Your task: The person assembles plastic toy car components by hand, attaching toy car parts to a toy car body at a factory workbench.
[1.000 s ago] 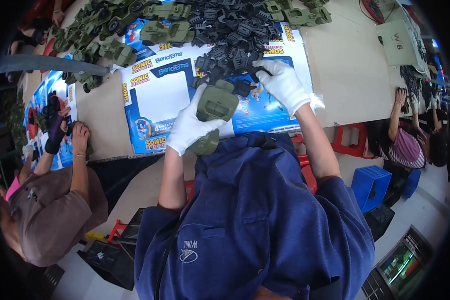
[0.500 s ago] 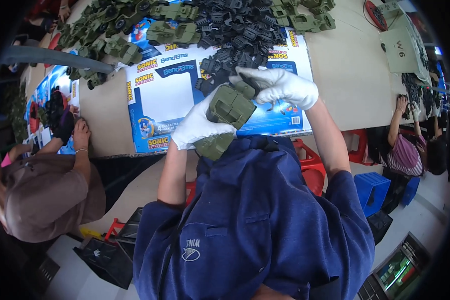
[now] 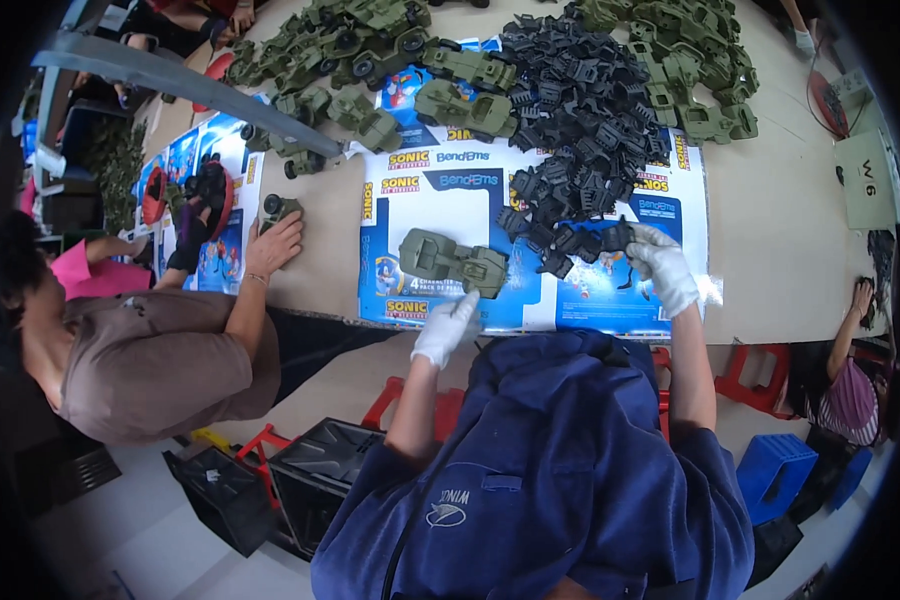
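Note:
An olive-green toy vehicle (image 3: 454,262) lies on the printed sheet, left of the black parts. My left hand (image 3: 446,328), in a white glove, reaches to the vehicle's near edge. Its fingers look stretched out, with the tips touching or just beside the toy. Also gloved in white, my right hand (image 3: 664,272) pinches a small black plastic part (image 3: 617,237) at the near right edge of the heap of black parts (image 3: 575,120).
Piles of green toy vehicles (image 3: 705,60) flank the black heap. A grey metal bar (image 3: 195,80) slants over the table's left side. At left, a co-worker's hand (image 3: 276,245) rests by another green vehicle. A pale box (image 3: 870,180) stands at right.
The green vehicle has gone from my left hand's grasp down onto the sheet. My right hand has moved off it, rightward to a black part. The view has shifted leftward.

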The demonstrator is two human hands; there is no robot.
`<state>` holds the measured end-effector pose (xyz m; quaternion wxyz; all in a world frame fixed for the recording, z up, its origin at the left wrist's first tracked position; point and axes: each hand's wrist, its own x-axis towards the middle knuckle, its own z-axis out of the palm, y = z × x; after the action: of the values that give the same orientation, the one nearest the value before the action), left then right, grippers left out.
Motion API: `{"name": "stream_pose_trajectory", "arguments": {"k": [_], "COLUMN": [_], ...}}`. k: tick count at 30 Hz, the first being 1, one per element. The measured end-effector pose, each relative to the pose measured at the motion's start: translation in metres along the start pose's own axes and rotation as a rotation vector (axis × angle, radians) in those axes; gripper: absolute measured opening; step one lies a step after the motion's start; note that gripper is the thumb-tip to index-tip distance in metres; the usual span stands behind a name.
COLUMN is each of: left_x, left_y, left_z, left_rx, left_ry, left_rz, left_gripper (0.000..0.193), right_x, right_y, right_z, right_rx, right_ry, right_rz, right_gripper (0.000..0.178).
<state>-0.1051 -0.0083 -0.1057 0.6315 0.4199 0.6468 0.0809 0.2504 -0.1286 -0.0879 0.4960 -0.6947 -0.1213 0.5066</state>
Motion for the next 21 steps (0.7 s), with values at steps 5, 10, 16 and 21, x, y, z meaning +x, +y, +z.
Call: {"name": "stream_pose_trajectory", "arguments": {"k": [5,10,16,21], "left_x": [-0.014,0.038,0.052,0.042], "left_y": [0.062,0.088,0.067,0.059], "left_z": [-0.007,-0.01,-0.017,-0.003], "left_rx": [1.166,1.596,1.673,1.63], "left_ry": [0.274,-0.061,-0.093,-0.093], "left_rz": [0.966,0.954,0.944,0.947], "left_gripper": [0.082,0.112,0.101,0.107], "right_x": [0.003,-0.017,-0.029,-0.01], "right_y": [0.035,0.024,-0.011,0.0], "right_z": [-0.05,-0.005,-0.052,-0.057], "right_rx": [-0.393,-1.031,-0.71,-1.346], "right_ry": [0.409,0.387,0.313,-0.006], "right_rz": [-0.394,-0.446,-0.237,-1.024], "right_gripper": [0.035,0.032,0.043,0.055]}}
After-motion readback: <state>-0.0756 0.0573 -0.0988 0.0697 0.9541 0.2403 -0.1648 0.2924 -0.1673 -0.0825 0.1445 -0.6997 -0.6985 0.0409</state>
